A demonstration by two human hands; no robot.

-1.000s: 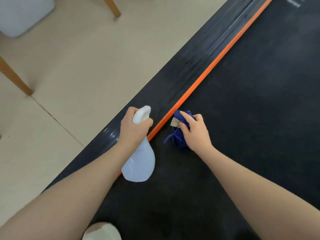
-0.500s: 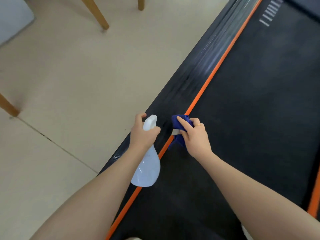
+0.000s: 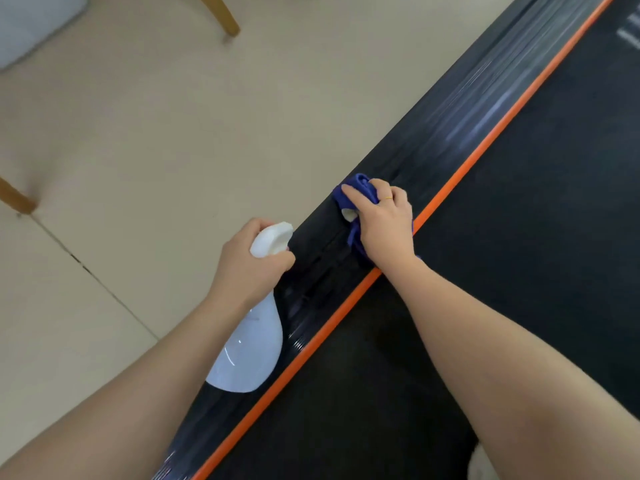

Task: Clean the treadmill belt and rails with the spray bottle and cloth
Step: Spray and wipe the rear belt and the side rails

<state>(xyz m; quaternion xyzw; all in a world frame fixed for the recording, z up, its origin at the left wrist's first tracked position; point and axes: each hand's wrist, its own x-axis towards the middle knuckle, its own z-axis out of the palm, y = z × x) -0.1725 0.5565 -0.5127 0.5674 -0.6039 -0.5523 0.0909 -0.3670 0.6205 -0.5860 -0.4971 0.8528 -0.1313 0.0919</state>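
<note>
- The step in hand is wiping the side rail [image 3: 460, 133] of the treadmill, the glossy black strip that runs along its outer edge between the floor [image 3: 156, 133] and the orange stripe [image 3: 485, 147].
- The right hand [image 3: 384, 220] presses down on the bunched blue cloth [image 3: 360, 188], fingers curled over it; a small pale tag shows at the cloth's floor-side edge. The cloth lies on the rail, just beside the orange stripe, with part of it hidden under the palm.
- The left hand [image 3: 249, 265] grips the neck of the white spray bottle [image 3: 252, 348], fingers wrapped round it just under the head. The bottle hangs body-down over the rail's outer edge, nearer the person than the cloth, and its nozzle points roughly towards the rail.
- The two hands are near one another but apart.
- The belt [image 3: 519, 271], the wide matt black surface inside the orange stripe, has nothing on it here except the right forearm crossing above.
- I cannot tell from this view whether the rail is wet; pale streaks farther up it may be glare or blur.
- The next move probably calls for drawing the cloth along the rail with firm, even pressure, keeping it flat on the narrow strip.
- A fresh spray ahead of the cloth may be needed if that stretch is dry.
</note>
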